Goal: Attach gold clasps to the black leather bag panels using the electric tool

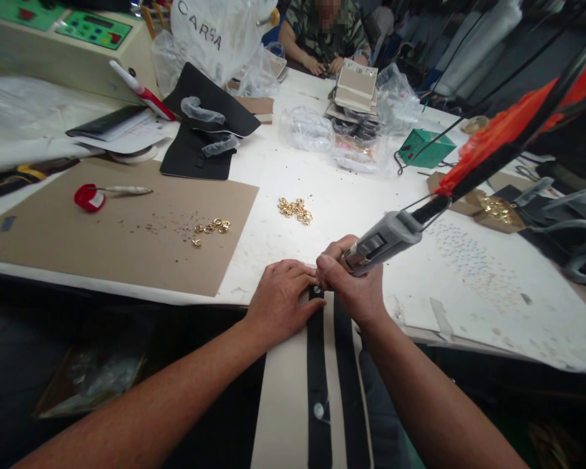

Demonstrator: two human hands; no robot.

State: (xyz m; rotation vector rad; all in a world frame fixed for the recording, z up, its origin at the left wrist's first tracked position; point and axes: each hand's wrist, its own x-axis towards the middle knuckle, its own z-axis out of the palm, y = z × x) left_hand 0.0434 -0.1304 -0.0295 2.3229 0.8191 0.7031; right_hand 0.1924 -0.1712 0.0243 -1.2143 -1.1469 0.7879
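Note:
My left hand lies over the top end of a beige panel, thumb and fingers spread across a black strap. A small round silver screw head shows between that thumb and the fingertips. With its fingers wrapped round the front end, my right hand grips a grey power screwdriver, tilted down to the left. Its tip is hidden behind my fingers. A second black strap runs alongside, and a clear round piece sits lower on the first strap.
Gold rings lie in a pile on the white table, more gold pieces on brown board. An orange-wrapped cord slants overhead to the right. Further back are a green box, black panels and a seated person.

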